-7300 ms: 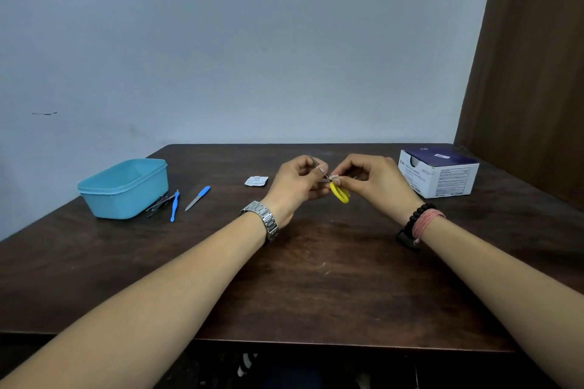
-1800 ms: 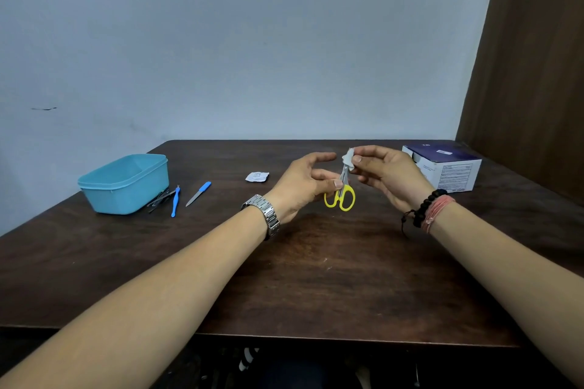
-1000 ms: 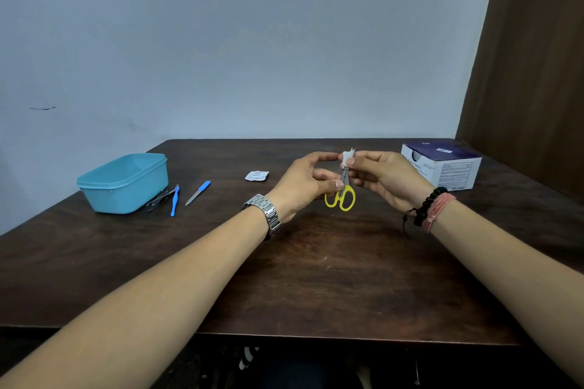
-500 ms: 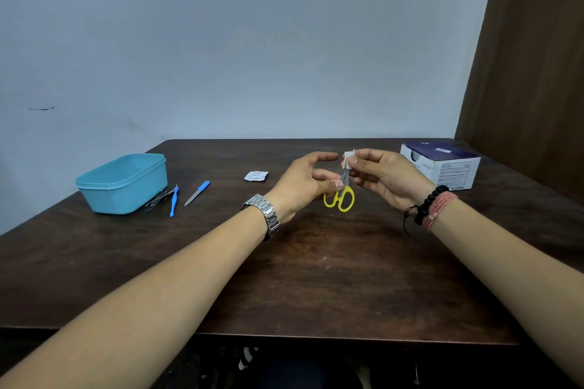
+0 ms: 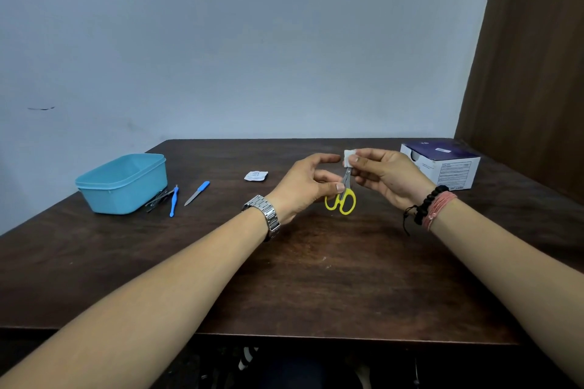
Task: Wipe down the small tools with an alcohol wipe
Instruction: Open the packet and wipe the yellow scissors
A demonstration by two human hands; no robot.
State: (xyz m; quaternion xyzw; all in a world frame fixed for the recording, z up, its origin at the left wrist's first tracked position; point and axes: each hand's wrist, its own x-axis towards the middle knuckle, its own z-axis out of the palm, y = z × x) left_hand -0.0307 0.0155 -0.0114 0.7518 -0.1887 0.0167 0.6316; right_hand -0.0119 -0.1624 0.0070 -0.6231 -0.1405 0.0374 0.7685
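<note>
Small scissors (image 5: 343,199) with yellow handles hang upright over the middle of the table, blades pointing up. My left hand (image 5: 305,186) pinches them just above the handles between thumb and fingers. My right hand (image 5: 384,178) pinches a folded white alcohol wipe (image 5: 348,157) around the blade tips. Near the left side lie a blue-handled nail file (image 5: 197,193), a thin blue-handled tool (image 5: 173,200) and dark metal tools (image 5: 157,199).
A light blue plastic tub (image 5: 121,181) stands at the left, right beside the loose tools. A torn white wipe wrapper (image 5: 256,175) lies behind my left hand. A purple and white box (image 5: 442,167) sits at the back right of the dark wooden table (image 5: 316,278).
Since the oldest frame the scissors have turned upright with the handles down. Over the last second my right hand slid the wipe up to the blade tips.
</note>
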